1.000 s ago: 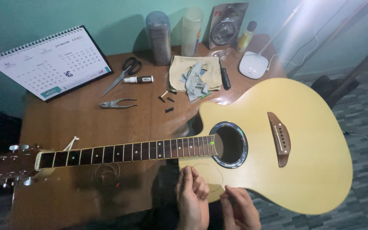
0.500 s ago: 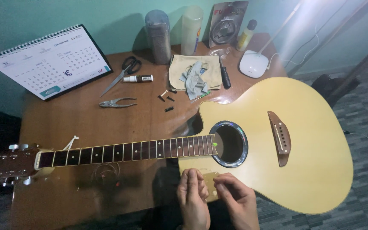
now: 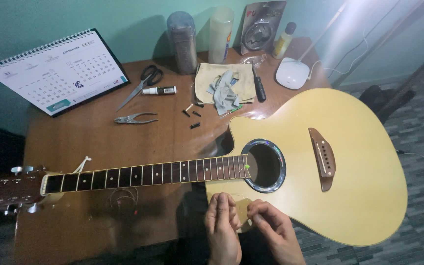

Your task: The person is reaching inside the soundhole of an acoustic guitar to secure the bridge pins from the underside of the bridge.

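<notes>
A pale yellow acoustic guitar (image 3: 349, 186) lies face up across a brown wooden table (image 3: 99, 142), its neck (image 3: 143, 174) pointing left and its headstock (image 3: 11, 189) past the table's left edge. No strings show on it. My left hand (image 3: 222, 230) and my right hand (image 3: 276, 233) meet at the guitar body's near edge, just below the sound hole (image 3: 265, 165). Both pinch a small pale piece (image 3: 244, 212) between their fingertips; what it is I cannot tell.
At the back of the table are a desk calendar (image 3: 55, 73), scissors (image 3: 141, 86), pliers (image 3: 133, 118), a small white tube (image 3: 159, 90), several dark pins (image 3: 192, 117), a cloth (image 3: 224, 83), two tall containers (image 3: 182, 41), a little bottle (image 3: 284, 39) and a white round device (image 3: 293, 73).
My right hand has come up and leftward from the lower edge to meet my left hand at the pale piece. The guitar has not moved.
</notes>
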